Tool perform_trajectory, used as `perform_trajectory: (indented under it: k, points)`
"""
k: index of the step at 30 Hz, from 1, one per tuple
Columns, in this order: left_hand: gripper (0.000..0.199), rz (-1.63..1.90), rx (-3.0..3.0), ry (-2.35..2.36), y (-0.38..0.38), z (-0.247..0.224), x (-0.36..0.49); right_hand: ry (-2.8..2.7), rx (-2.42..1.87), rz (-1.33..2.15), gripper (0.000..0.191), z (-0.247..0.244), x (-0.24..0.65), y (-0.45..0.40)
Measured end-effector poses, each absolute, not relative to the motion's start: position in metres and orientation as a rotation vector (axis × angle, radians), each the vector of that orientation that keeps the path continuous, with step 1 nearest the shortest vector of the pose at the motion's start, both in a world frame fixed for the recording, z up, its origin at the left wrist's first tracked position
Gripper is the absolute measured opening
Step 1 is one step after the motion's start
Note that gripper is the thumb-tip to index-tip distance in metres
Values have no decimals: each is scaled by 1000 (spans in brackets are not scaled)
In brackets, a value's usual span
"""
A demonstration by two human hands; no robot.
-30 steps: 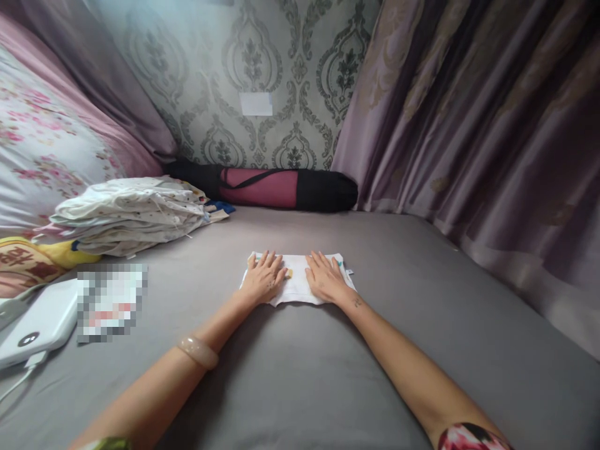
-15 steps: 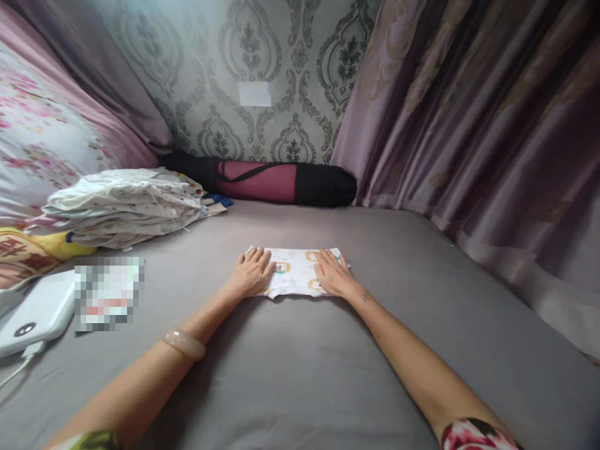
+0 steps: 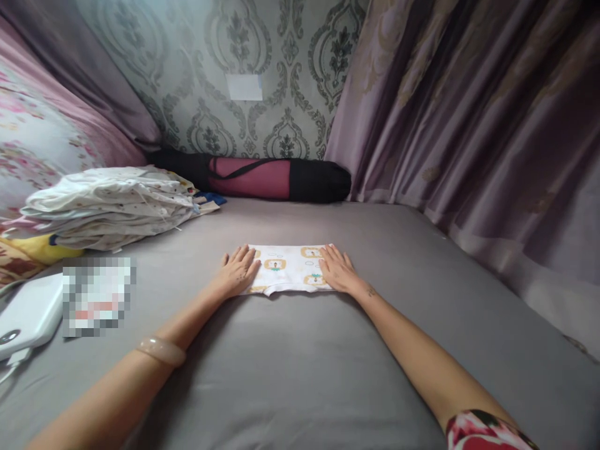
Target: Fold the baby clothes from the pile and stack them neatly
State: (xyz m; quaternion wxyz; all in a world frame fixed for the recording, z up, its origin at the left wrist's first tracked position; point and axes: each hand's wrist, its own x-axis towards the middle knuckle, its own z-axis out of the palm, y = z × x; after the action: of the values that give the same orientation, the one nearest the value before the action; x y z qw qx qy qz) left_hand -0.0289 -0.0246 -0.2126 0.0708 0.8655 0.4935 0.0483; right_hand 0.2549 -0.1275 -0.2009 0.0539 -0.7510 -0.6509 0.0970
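A white piece of clothing (image 3: 288, 270) with orange and teal cartoon prints lies folded into a flat rectangle on the grey bed sheet (image 3: 290, 356). Across its left end rests my left hand (image 3: 238, 270), palm down with the fingers stretched out. My right hand (image 3: 338, 269) lies flat over the right end in the same way, fingers pointing away from me. The middle of the cloth shows between the two hands, and its near edge is slightly wavy. The parts under my palms are hidden.
A pile of light clothes (image 3: 112, 203) stands at the back left. Below it are a white power bank (image 3: 32, 312) with a cable and a pixelated packet (image 3: 98, 297). A maroon and black roll bag (image 3: 253, 178) lies along the wall; a purple curtain (image 3: 422, 112) hangs at right.
My hands have moved apart toward the cloth's two ends, so more of its printed middle shows. The camera view has shifted a little to the right.
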Motion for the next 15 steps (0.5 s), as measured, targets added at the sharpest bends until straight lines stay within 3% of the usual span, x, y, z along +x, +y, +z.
perform_trajectory:
  k: [6,15]
  points:
    - [57,205,2603,1507,-24,-207,-33,-1975,-2253,341,59,-186,258,-133]
    - [56,350,2905,1158,-78,-200,12,-2136,-1993,3,56,-183,195,-146]
